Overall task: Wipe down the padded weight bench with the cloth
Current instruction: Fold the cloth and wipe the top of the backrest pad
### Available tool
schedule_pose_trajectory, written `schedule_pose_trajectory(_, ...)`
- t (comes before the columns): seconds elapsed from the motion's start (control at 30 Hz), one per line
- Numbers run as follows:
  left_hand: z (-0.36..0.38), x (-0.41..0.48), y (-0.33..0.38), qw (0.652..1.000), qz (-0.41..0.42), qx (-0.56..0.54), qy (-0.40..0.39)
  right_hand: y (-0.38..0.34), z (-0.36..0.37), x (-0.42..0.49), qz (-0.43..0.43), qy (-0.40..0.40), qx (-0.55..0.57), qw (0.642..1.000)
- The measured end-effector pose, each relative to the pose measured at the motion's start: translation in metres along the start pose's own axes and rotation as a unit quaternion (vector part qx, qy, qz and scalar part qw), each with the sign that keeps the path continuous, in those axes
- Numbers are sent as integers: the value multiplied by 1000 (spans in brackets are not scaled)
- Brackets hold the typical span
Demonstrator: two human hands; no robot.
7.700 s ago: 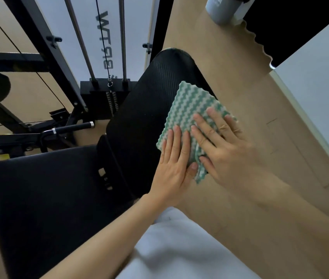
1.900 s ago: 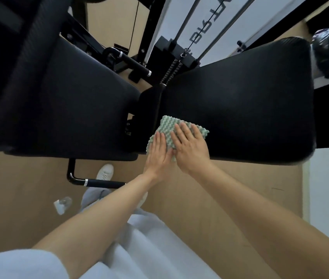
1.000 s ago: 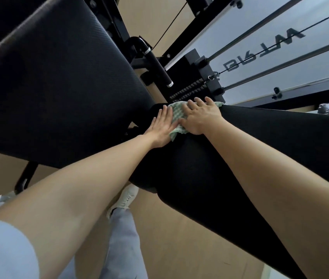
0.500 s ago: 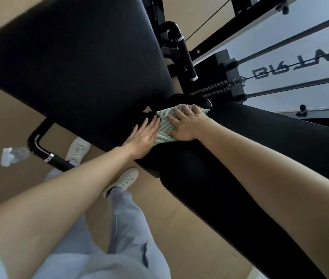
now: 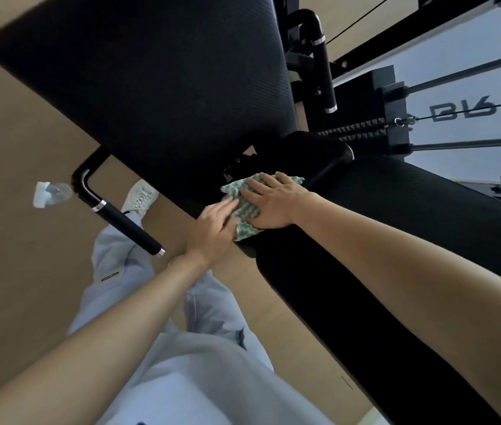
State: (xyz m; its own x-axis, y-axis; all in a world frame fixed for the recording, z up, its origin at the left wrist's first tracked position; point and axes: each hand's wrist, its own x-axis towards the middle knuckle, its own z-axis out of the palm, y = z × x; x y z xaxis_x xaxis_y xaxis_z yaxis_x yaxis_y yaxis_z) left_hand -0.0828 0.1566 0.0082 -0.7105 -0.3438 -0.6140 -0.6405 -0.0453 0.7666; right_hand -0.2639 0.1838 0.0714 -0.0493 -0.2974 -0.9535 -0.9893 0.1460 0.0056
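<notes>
Pressing flat, the right hand (image 5: 273,204) lies palm-down with fingers spread over the cloth (image 5: 244,207), while the left hand (image 5: 212,231) lies flat at the cloth's near edge, fingers together and blurred. Neither grip pinches the fabric; both only bear down on it. The green-and-white wavy cloth sits bunched at the hinge gap (image 5: 237,167) where the back pad (image 5: 396,240) meets the seat pad (image 5: 151,81) of the desk.

From here, the likeliest trouble is the cloth's far corner slipping into that gap and snagging on the bracket beneath, since it is bunched, not gripped. Fingertips could also get nipped there if either pad shifts under the leaning weight. With only pressure holding it, the cloth may skid out from under the palms on the textured vinyl and drop to the floor (image 5: 28,256). The crease itself may go unwiped if the cloth stays wadded.

Dark lettering on the white panel (image 5: 473,111) behind the cables appears mirrored; it cannot be read with confidence.
</notes>
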Motion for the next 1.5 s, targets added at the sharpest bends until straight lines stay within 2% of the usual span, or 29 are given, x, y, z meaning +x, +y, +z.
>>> schedule_pose_trajectory(0.2,9,52,23,998,-22,29,-58,47,-12,11,19,3,10,1000)
schedule_pose_trajectory(0.4,18,135,44,984,-34,64,-161,100,-27,27,73,-1,37,997)
schedule_pose_trajectory(0.57,29,197,59,977,-15,-10,-214,140,-29,37,143,3,65,988)
schedule_pose_trajectory(0.73,43,243,86,972,-34,-36,-230,156,-46,23,160,-50,148,975)
schedule_pose_trajectory(0.83,45,253,96,971,-33,-21,-235,160,-44,25,175,-47,147,972)
schedule_pose_trajectory(1.0,38,229,73,967,-21,73,-242,151,-24,42,219,-19,120,968)
schedule_pose_trajectory(1.1,25,204,55,966,-19,82,-246,134,-20,41,200,-3,72,977)
schedule_pose_trajectory(1.2,13,173,40,965,-29,86,-245,102,-18,39,180,-6,26,983)
schedule_pose_trajectory(1.3,-1,142,15,962,-19,100,-252,65,-13,34,158,-11,23,987)
schedule_pose_trajectory(1.4,-8,111,-14,967,-18,123,-225,24,-7,26,157,0,29,987)
schedule_pose_trajectory(1.5,-15,87,-29,973,-66,93,-201,-16,0,19,166,13,41,985)
